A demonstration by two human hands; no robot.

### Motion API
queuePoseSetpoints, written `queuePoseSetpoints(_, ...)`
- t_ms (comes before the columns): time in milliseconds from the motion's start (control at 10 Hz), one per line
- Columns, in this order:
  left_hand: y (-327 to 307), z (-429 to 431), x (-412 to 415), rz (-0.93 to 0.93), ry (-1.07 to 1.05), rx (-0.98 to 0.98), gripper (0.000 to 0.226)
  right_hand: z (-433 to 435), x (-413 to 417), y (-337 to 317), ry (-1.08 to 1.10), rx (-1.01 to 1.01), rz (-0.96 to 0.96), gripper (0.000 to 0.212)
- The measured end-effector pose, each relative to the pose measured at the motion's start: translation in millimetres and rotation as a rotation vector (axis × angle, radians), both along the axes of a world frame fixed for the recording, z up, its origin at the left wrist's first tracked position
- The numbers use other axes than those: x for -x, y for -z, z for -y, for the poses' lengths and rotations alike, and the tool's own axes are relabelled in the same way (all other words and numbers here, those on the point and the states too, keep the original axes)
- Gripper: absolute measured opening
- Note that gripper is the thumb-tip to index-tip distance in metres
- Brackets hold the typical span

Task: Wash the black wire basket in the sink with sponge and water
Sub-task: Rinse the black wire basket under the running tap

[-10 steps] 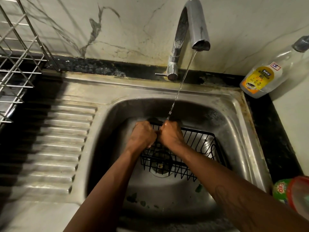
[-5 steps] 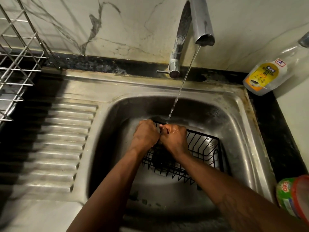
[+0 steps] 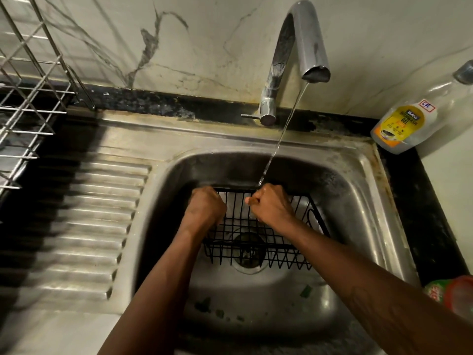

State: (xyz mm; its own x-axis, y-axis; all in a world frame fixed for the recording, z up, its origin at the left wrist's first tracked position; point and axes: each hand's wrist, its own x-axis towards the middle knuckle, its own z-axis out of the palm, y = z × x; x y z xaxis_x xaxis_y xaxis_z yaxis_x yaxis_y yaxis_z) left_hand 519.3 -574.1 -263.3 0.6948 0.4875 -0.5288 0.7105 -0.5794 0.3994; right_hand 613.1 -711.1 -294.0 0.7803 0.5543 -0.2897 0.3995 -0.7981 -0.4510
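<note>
The black wire basket (image 3: 258, 249) lies in the steel sink (image 3: 371, 201), over the drain. My left hand (image 3: 204, 211) is clenched at the basket's far left corner. My right hand (image 3: 271, 208) is clenched over the far rim, a short gap to the right of the left hand. A thin stream of water (image 3: 281, 134) runs from the tap (image 3: 304, 47) and lands at the knuckles of my right hand. What either fist holds besides wire is hidden, and no sponge shows.
A ribbed drainboard (image 3: 89, 226) lies left of the basin, with a metal dish rack (image 3: 30, 111) at the far left. A dish-soap bottle (image 3: 409, 124) leans against the wall at right. A red-lidded container (image 3: 455, 295) sits at the right edge. Green scraps (image 3: 305, 290) lie in the basin.
My hands, pressed together on the basket's far rim before, have moved apart. The left is now at the corner and the right stays under the stream.
</note>
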Motion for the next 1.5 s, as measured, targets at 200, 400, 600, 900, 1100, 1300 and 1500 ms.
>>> queuePoseSetpoints(200, 11, -8, -2, 0.113, -0.039, -0.161, 0.012, -9, -4, 16, 0.160, -0.106, -0.067, 0.035)
queuePoseSetpoints(400, 8, -6, 1, 0.099, -0.288, 0.161, 0.010, -8, -1, 16, 0.006, 0.226, -0.122, 0.016)
queuePoseSetpoints(600, 6, -2, -3, 0.150, -0.508, 0.397, 0.013, -3, -2, 10, 0.117, 0.009, -0.014, 0.028)
queuePoseSetpoints(900, 0, -10, -1, 0.043, -0.204, 0.125, 0.013, 3, -24, -27, 0.074, 0.127, 0.099, 0.027)
queuePoseSetpoints(1100, -7, -19, 11, -0.047, -0.218, 0.103, 0.014, -2, -23, -4, 0.118, 0.105, -0.051, 0.030)
queuePoseSetpoints(1300, -6, -22, 21, 0.012, -0.009, -0.330, 0.018, -14, -24, 5, 0.207, 0.043, -0.071, 0.029)
queuePoseSetpoints(1500, 5, -11, 2, 0.130, 0.074, -0.300, 0.035, -16, -27, 0, 0.210, 0.099, -0.059, 0.024)
